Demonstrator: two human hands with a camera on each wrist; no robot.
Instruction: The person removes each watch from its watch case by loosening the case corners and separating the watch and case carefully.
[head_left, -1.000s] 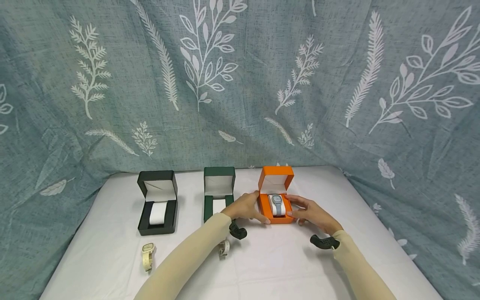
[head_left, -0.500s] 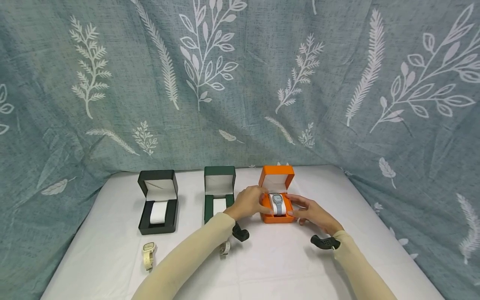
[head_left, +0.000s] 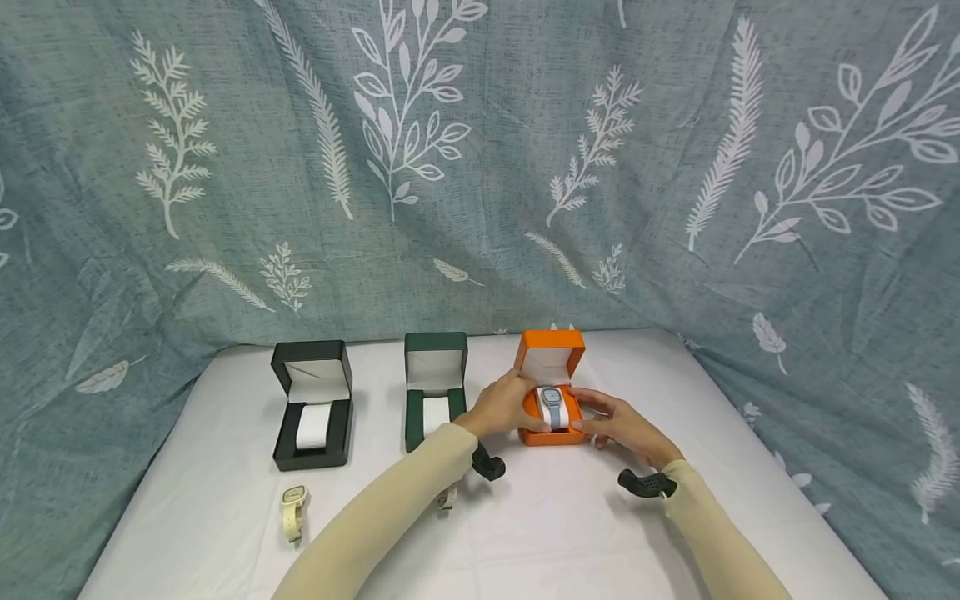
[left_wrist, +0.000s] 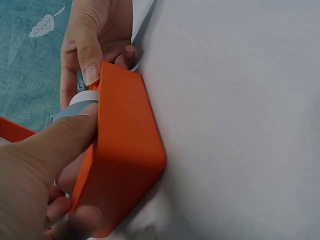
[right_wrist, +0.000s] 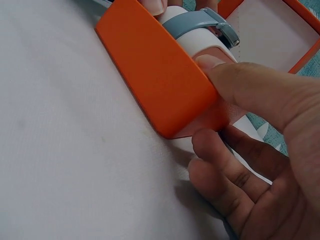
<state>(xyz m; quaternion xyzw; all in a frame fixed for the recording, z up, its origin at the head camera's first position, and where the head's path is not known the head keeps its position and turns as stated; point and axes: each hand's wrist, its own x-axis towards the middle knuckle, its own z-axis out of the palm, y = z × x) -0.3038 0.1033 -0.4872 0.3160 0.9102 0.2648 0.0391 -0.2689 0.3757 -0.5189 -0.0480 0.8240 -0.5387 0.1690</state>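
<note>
In the head view, an orange watch box point(head_left: 555, 438) stands with its lid up. Inside it, a wristwatch point(head_left: 552, 398) with a blue-grey strap is wrapped round a white cushion point(right_wrist: 197, 40). My left hand point(head_left: 498, 407) reaches over the box's left side, its thumb and fingers on either side of the watch and cushion. The left wrist view has that thumb against the strap point(left_wrist: 70, 111). My right hand point(head_left: 622, 427) grips the box's right wall, thumb on the rim and fingers outside. The far side of the watch is partly hidden.
A dark green box point(head_left: 415, 417) and a black box point(head_left: 341, 429) stand lid-up to the left, each with a white cushion. A cream wristwatch point(head_left: 292, 512) lies in front of the black box. Another watch point(head_left: 447, 498) is partly hidden by my left sleeve. A patterned curtain point(head_left: 480, 208) hangs behind.
My left hand has moved from the box's left outer side up and right, over the rim to the watch and cushion. The right hand has stayed on the box's right wall.
</note>
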